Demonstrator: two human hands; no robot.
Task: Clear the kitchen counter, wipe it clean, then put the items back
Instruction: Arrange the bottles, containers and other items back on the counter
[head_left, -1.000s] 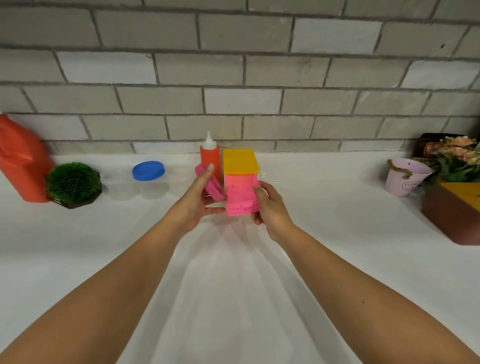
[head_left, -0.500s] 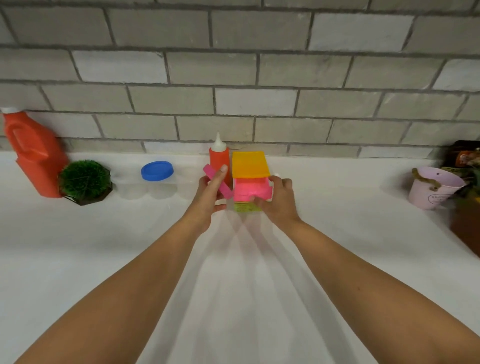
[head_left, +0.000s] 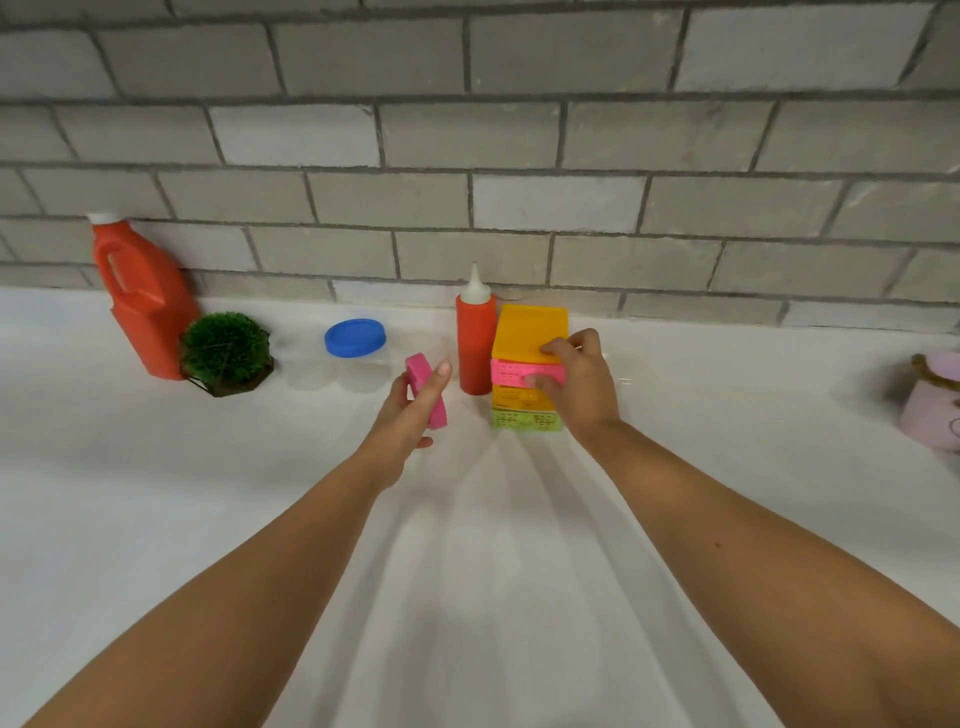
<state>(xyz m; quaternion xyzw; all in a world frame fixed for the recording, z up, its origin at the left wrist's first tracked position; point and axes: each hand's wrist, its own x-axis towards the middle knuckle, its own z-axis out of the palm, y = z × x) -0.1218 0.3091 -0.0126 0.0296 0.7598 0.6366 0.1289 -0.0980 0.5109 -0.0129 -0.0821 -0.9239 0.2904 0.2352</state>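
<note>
Fingers of the right hand (head_left: 576, 384) curl over a small drawer stack (head_left: 524, 332), thumb on its pink drawer. The left hand (head_left: 405, 421) pinches a pink plastic piece (head_left: 430, 397) beside it. The stack stands on the worktop (head_left: 727, 467); it is probably light, stiff and slick, so best gripped by its sides.

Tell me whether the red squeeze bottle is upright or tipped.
Upright: the red squeeze bottle stands on its base, white nozzle pointing up.

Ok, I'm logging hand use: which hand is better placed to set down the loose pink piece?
Left. The left hand holds the pink piece beside the red bottle, above bare counter; the right hand grips the drawer stack.
</note>
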